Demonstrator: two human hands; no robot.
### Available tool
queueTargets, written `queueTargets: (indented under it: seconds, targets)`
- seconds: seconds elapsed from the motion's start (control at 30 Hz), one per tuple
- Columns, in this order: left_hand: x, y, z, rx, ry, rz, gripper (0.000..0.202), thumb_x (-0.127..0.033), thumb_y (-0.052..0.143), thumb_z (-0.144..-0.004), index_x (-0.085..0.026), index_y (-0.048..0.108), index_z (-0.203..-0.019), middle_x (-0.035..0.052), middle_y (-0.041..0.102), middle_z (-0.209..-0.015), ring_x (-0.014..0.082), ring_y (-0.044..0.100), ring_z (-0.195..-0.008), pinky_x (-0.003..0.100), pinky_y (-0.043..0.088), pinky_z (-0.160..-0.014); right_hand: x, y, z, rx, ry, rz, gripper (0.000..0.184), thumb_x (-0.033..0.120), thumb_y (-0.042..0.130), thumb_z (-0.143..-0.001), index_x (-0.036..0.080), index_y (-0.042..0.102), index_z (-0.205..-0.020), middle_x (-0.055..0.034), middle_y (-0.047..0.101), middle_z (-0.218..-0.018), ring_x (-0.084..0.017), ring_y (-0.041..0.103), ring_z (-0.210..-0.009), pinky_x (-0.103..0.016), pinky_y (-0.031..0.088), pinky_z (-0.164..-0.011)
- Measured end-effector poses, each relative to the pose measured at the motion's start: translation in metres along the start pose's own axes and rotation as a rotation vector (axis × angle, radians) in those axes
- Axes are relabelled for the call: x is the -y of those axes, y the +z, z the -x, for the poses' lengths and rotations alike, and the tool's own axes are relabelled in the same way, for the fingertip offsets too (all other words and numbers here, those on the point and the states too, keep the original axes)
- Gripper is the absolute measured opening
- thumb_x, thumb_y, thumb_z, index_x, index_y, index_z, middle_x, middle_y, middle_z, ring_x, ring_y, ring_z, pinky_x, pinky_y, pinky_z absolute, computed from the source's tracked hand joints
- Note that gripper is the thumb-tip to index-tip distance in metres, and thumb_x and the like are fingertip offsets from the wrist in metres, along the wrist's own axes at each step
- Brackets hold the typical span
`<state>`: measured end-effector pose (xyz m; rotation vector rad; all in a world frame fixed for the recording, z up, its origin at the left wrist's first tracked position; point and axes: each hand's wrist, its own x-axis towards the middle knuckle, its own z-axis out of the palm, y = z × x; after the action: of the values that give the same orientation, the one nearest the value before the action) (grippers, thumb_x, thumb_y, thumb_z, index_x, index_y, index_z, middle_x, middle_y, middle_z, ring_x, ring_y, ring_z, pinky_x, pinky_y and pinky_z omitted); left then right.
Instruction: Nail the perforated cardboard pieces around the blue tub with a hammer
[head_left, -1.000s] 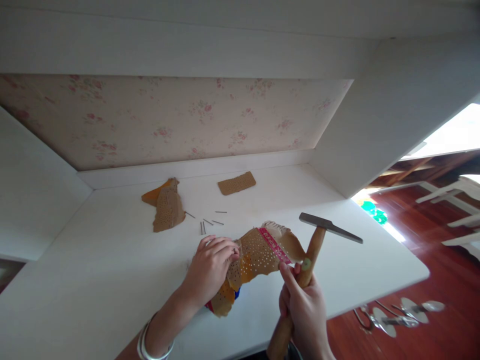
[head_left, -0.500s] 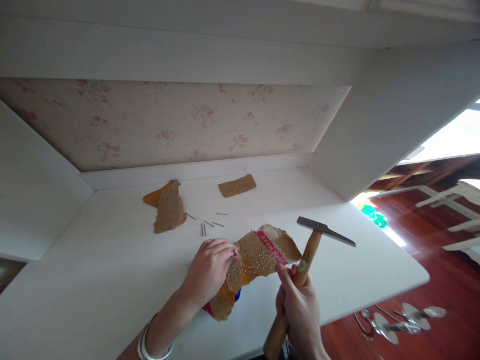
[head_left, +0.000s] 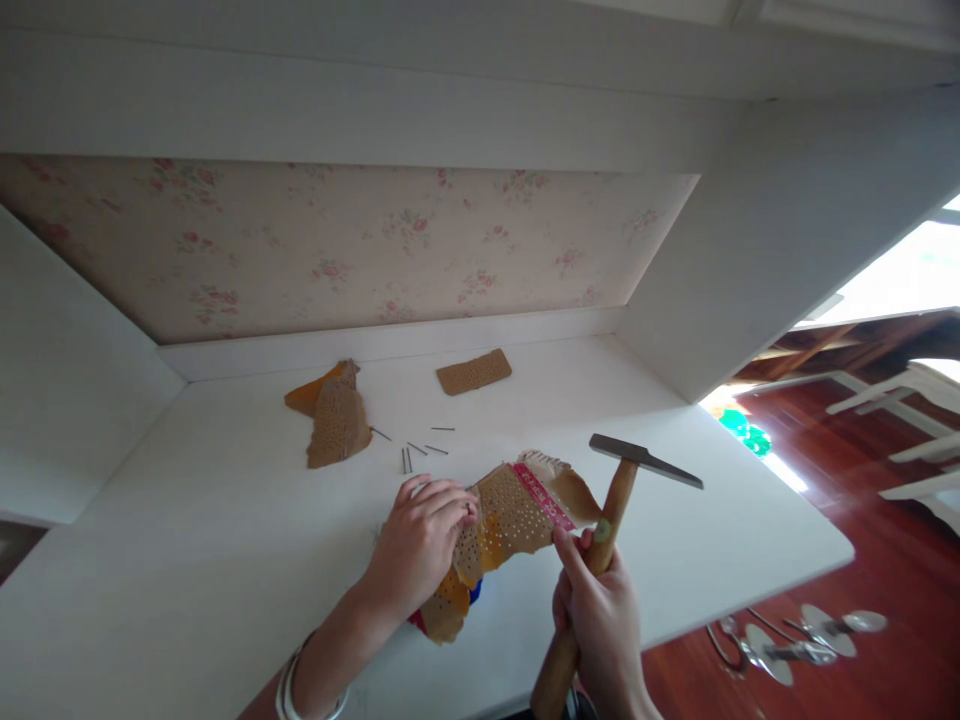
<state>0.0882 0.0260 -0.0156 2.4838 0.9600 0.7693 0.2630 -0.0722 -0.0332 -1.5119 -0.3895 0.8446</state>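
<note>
A torn piece of brown cardboard (head_left: 517,508), full of punched holes and crossed by a pink printed strip, is between my hands above the white table. My left hand (head_left: 427,530) is closed over its left part, fingertips pinched around what looks like a nail, mostly hidden. My right hand (head_left: 600,610) grips the wooden handle of a hammer (head_left: 619,500), whose dark head points up and away. The right thumb touches the cardboard's lower right edge. More layers of torn cardboard (head_left: 446,605), orange and brown, hang below my left hand.
Several loose nails (head_left: 426,448) lie on the white table (head_left: 187,560) beyond my left hand. Behind them are a torn cardboard scrap (head_left: 337,425) and a perforated cardboard rectangle (head_left: 474,372). White panels stand left and right, with a cabinet overhead. Glass-like objects (head_left: 795,645) sit beyond the right edge.
The hammer head has shifted slightly to the left. Both hands otherwise keep their places on the cardboard and handle; the view has moved a little.
</note>
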Motion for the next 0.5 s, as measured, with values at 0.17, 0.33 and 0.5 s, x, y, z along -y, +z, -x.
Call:
queueTargets:
  seconds: [0.17,0.33,0.5]
  targets:
    - [0.000,0.000,-0.001,-0.020,0.014,0.018,0.023,-0.006,0.053,-0.092,-0.023,0.069,-0.088,0.0000,0.076,-0.102,0.0222,0.066,-0.104,0.045,0.037,-0.101,-0.002,-0.011,-0.004,0.038,0.034,0.010,0.043,0.059,0.071,-0.080,0.023,0.047,-0.077,0.0149,0.037,-0.040,-0.004,0.028,-0.027,-0.013,0.026,-0.025]
    - [0.001,0.001,0.000,-0.027,0.017,0.020,0.024,-0.005,0.054,-0.090,-0.024,0.070,-0.088,-0.0007,0.076,-0.103,0.0217,0.066,-0.103,0.044,0.038,-0.099,0.008,-0.027,0.010,0.045,0.159,0.032,0.052,0.067,0.071,-0.073,0.023,0.045,-0.071,0.0131,0.037,-0.048,-0.003,0.027,-0.029,-0.013,0.023,-0.025]
    - [0.005,0.004,0.002,-0.039,0.030,0.008,0.024,-0.005,0.056,-0.089,-0.025,0.070,-0.088,-0.0018,0.076,-0.105,0.0214,0.065,-0.105,0.043,0.038,-0.099,0.022,-0.033,0.035,0.182,0.142,0.117,0.054,0.071,0.073,-0.067,0.022,0.051,-0.069,0.0100,0.035,-0.051,-0.005,0.026,-0.042,-0.015,0.021,-0.036]
